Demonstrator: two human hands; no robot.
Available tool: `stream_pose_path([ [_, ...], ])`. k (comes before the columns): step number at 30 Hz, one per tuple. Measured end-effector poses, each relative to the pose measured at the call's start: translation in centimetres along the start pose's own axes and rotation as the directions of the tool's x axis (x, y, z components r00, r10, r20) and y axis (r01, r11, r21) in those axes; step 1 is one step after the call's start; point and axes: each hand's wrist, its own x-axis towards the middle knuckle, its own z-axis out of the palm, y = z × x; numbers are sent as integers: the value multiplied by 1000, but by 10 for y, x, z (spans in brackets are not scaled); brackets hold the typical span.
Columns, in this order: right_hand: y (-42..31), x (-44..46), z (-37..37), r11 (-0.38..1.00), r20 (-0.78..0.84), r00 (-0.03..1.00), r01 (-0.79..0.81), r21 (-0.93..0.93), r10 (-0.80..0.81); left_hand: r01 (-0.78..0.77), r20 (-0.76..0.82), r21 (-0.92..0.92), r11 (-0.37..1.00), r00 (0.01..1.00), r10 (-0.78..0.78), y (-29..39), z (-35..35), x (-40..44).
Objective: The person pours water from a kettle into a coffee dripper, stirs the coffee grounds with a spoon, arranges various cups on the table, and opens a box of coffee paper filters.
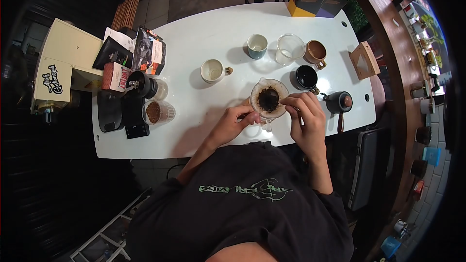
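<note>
A paper filter (280,89) with wet dark coffee grounds (268,99) lines a coffee dripper near the front of the table. Underneath, a glass handle (266,126) shows; the rest of the vessel is mostly hidden. At the filter's left rim, my left hand (234,122) is closed, thumb and finger pinching the edge. My right hand (307,116) pinches the right rim with bent fingers. Just beyond the right hand stands a black cup (306,77). A white cup (212,71) sits farther left.
Farther back are a grey-green cup (257,46), a clear plastic cup (290,49) and a brown mug (315,52). A dark kettle-like pot (338,102) with a wooden handle is at right. On the left are a hand grinder (141,85), a cup of brown grounds (158,112) and a coffee bag (149,52).
</note>
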Motion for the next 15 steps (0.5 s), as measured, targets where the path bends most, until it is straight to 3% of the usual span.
stream_pose_path([
  [4,6,1,4,998,48,999,24,-62,-21,-2,-10,20,1000,1000,2,4,2,0],
  [7,3,-3,3,1000,182,983,5,-11,-3,-1,-17,34,999,1000,1,2,1,0],
  [15,2,3,-9,1000,124,992,22,-11,-21,-24,-7,20,1000,1000,25,-2,0,0],
])
